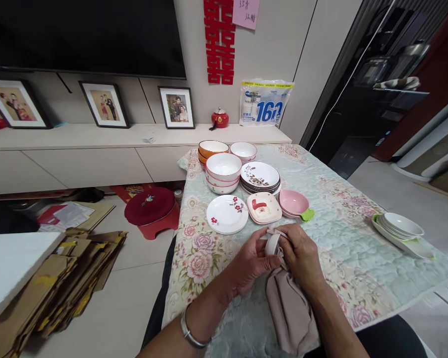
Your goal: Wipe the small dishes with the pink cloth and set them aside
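Note:
Near the front of the table, my left hand [251, 259] grips a small white dish [272, 244], thumb along its lower edge. A beige-pink cloth [293, 311] is bunched in my right hand [303, 256] and pressed over the dish's rim, its loose end hanging down. Both hands are closed, and they hide most of the dish. Just beyond them are white plates with red flowers [227, 215], squarish cream dishes with a red figure [264, 207] and pink bowls [294, 202] with a green leaf-shaped handle.
Behind stand stacked white bowls [224, 168], orange bowls [213, 147] and plates with brown flowers [260, 175]. Small white dishes [402, 224] sit on a long tray at right. A flowered quilted cover [199, 266] drapes the table. A red stool [152, 206] and flattened cardboard [72, 278] lie left.

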Demonstrator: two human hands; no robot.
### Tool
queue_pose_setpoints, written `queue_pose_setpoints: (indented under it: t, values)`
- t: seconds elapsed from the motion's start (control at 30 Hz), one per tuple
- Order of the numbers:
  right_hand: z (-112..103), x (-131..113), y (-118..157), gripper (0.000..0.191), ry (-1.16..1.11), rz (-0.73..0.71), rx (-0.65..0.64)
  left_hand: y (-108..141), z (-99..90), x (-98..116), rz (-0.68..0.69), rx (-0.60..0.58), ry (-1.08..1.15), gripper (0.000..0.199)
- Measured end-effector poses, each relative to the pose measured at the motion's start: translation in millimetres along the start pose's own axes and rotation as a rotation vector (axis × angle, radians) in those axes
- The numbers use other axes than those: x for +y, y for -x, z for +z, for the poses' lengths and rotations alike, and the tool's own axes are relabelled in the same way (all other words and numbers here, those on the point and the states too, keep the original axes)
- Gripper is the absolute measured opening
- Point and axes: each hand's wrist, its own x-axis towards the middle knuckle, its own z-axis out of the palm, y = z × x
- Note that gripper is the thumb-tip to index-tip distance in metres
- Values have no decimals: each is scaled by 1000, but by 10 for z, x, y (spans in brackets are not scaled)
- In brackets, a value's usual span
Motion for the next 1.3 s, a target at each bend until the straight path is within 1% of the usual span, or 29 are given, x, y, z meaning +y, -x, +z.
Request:
queue_pose_setpoints:
  t: [0.1,0.23,0.3,0.37,0.43,0.5,0.57,0.63,0.77,0.83,0.9,0.97,1.03,1.13,1.17,1.23,1.3]
  values:
    - [-3,-49,-4,17,11,-51,16,-4,-3,15,-36,-27,24,63]
    - [14,-54,0,15,43,-28,52,-13,-8,23,-32,-51,77,53]
    - [20,-37,6,12,82,4,103,-31,-29,10,-12,-33,132,48]
    - [27,-29,15,11,118,10,122,-51,-53,-8,0,13,186,44]
    - [41,-46,25,11,127,-20,81,-62,-64,-20,-5,39,210,41]
    - [63,-90,32,13,109,-42,40,-61,-53,-16,-7,18,195,40]
    - [82,-149,33,15,61,-20,19,-48,-24,5,14,-24,166,42]
    - [80,-205,22,16,-36,22,-19,-33,6,33,48,-46,149,45]
    - [-11,-249,-34,16,-278,61,-174,-22,25,64,86,-39,161,45]
    - [-79,-232,-61,15,-342,54,-268,-31,13,60,88,-23,178,43]
    - [-134,-199,-71,16,-341,38,-359,-43,-4,49,87,11,186,41]
    - [-153,-163,-58,18,-251,34,-415,-52,-16,40,76,40,179,41]
    - [-132,-140,-27,19,-105,67,-397,-51,-17,38,48,37,160,42]
    - [-54,-150,22,18,51,134,-266,-37,-6,44,-6,-19,133,43]
    - [-30,-165,30,18,49,151,-221,-32,-4,47,-15,-39,126,42]
    - [-4,-202,28,16,-42,170,-171,-25,-8,50,-14,-71,119,41]
    - [-18,-230,1,16,-204,166,-194,-27,-19,49,7,-80,128,40]
